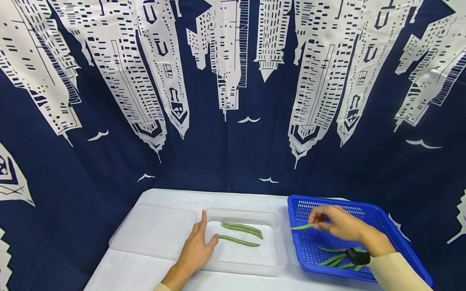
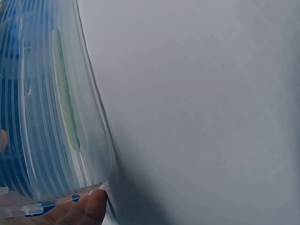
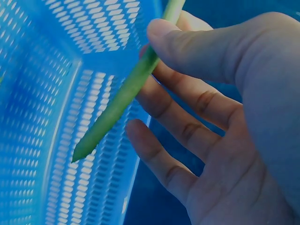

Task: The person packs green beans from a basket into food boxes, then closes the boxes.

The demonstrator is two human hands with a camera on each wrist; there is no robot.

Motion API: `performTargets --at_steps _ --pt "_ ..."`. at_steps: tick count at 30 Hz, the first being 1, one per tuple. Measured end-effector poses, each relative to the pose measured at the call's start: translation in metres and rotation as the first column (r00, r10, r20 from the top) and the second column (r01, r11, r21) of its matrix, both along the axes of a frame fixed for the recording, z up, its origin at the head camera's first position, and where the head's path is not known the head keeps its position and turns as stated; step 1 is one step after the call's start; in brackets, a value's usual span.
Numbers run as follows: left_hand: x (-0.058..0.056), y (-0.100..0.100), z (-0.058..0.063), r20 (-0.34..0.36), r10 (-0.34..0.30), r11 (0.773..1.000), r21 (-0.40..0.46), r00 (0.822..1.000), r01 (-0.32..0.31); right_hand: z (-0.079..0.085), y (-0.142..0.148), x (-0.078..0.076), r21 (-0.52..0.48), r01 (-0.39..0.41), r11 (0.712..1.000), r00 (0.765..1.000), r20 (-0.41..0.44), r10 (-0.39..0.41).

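Note:
In the head view, my right hand is over the blue basket, pinching a green bean between thumb and fingers. The right wrist view shows this bean slanting down from the thumb, the other fingers loosely bent beneath. My left hand rests at the left rim of a clear plastic container, fingers fairly straight, thumb over the inside. Several green beans lie in the container. In the left wrist view, fingers touch the container's edge and a bean shows through its wall.
More green beans lie in the basket's near part, partly hidden by my right wrist. A flat translucent lid lies left of the container on the white table. Behind hangs a dark blue cloth printed with white buildings.

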State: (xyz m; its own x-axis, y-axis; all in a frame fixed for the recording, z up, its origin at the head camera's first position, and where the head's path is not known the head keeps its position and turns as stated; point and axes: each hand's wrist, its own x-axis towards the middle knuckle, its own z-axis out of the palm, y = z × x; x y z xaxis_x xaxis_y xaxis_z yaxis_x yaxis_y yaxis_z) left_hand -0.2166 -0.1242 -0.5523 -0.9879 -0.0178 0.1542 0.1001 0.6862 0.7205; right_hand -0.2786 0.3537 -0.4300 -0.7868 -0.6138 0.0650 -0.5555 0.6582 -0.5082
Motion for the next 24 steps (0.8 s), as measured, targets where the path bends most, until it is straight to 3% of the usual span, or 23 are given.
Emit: performTargets --at_steps 11,24 --pt "0.0 0.0 0.0 -0.008 0.001 1.0 -0.001 1.0 -0.001 0.015 -0.044 0.006 0.004 -0.015 1.0 0.996 -0.084 0.015" --pt "-0.001 0.0 -0.003 0.009 -0.001 1.0 0.008 1.0 0.001 0.014 -0.091 0.004 0.029 -0.051 0.998 0.987 -0.149 0.055"
